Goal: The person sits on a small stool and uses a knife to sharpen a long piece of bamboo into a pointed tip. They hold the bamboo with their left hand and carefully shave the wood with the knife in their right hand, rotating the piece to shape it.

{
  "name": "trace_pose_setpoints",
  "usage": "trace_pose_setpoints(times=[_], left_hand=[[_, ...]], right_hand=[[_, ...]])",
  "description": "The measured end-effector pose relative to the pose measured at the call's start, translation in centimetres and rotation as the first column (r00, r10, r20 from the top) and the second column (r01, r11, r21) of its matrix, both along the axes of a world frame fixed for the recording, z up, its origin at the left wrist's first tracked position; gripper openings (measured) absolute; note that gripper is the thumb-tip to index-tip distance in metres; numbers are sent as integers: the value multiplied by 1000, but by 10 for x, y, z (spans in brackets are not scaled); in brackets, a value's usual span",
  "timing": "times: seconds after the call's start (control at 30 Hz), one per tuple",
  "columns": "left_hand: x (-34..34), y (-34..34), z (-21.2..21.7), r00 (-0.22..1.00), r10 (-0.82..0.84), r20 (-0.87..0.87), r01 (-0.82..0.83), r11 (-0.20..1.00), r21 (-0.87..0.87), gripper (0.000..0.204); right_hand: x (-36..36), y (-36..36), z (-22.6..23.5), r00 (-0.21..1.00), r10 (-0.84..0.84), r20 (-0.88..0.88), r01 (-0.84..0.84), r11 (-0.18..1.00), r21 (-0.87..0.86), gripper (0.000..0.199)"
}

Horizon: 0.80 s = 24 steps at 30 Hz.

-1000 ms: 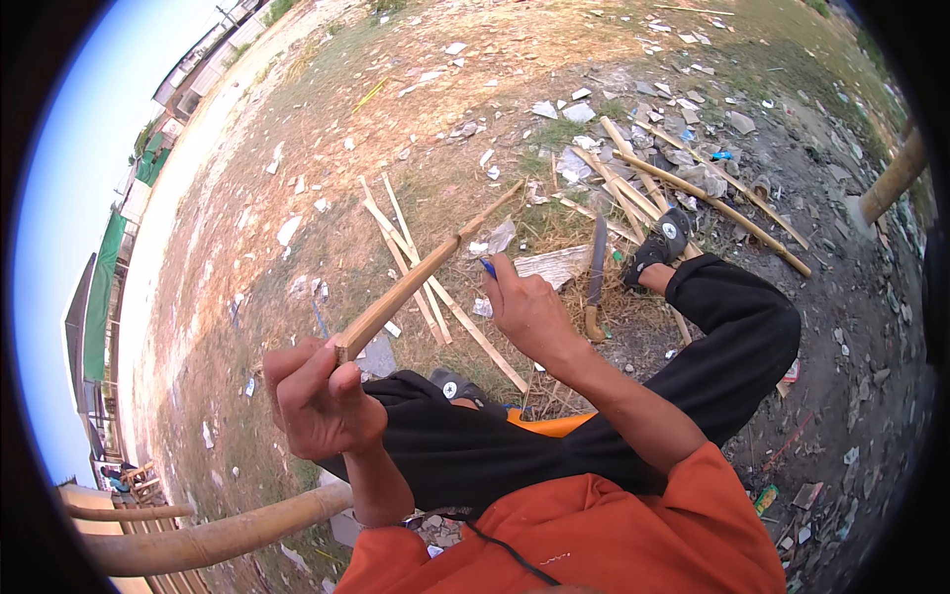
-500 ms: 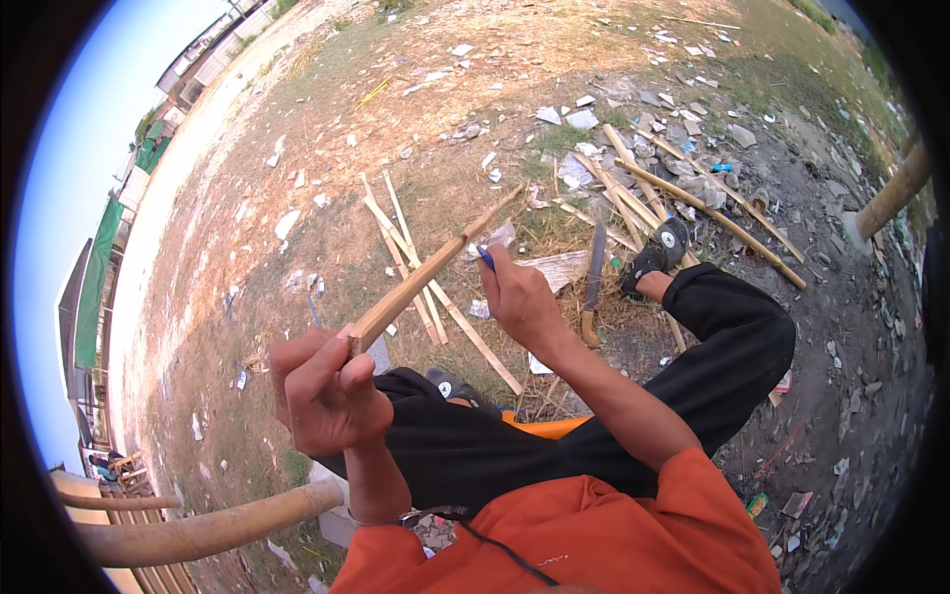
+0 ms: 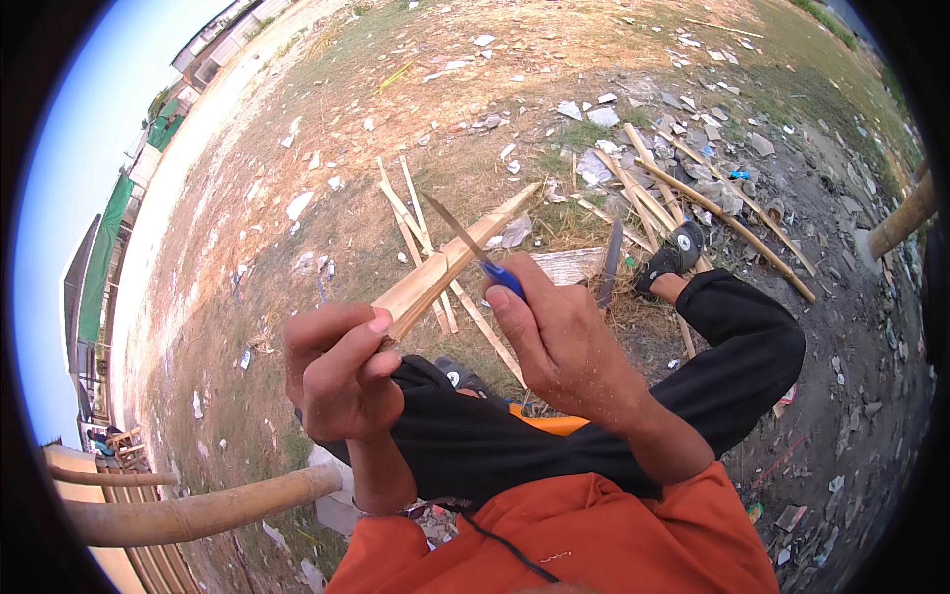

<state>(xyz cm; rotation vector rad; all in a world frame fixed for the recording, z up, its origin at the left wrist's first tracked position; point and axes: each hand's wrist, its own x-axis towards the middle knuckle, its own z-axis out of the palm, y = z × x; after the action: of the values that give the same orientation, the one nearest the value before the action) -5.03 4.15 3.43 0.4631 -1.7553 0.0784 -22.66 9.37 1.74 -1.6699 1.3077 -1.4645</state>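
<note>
My left hand (image 3: 346, 374) pinches the near end of a split bamboo strip (image 3: 424, 289) between thumb and fingers. The strip slants away up and to the right, its pale inner face showing. In my right hand (image 3: 569, 346) is a knife with a blue handle (image 3: 504, 280), my fist closed around it. Its narrow blade (image 3: 457, 228) points up and left, lying across the strip about midway; whether it touches the bamboo is hard to tell. Small pale specks dot the back of my right hand.
A long-bladed machete (image 3: 612, 262) lies on the ground near my shod right foot (image 3: 676, 253). Crossed bamboo strips (image 3: 485, 327) lie beyond my left leg, and bamboo poles (image 3: 727, 216) at the right. Thick bamboo posts (image 3: 208, 520) stand lower left and far right. Litter covers the ground.
The knife has come up and turned, so its blade now shows across the strip. My right hand has moved nearer and rolled over. The strip has turned to show its broad pale face.
</note>
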Motion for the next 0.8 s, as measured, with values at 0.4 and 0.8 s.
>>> trace_pose_setpoints(times=[0.4,0.8], left_hand=[[1,-2,4,996,-26,86,30,999,-39,32],[-2,8,-6,988,127,-87,-125,992,33,28]], right_hand=[[-2,-6,-46,903,-162,-397,289,914,286,19],[17,0,-42,975,-145,-170,166,980,113,13]])
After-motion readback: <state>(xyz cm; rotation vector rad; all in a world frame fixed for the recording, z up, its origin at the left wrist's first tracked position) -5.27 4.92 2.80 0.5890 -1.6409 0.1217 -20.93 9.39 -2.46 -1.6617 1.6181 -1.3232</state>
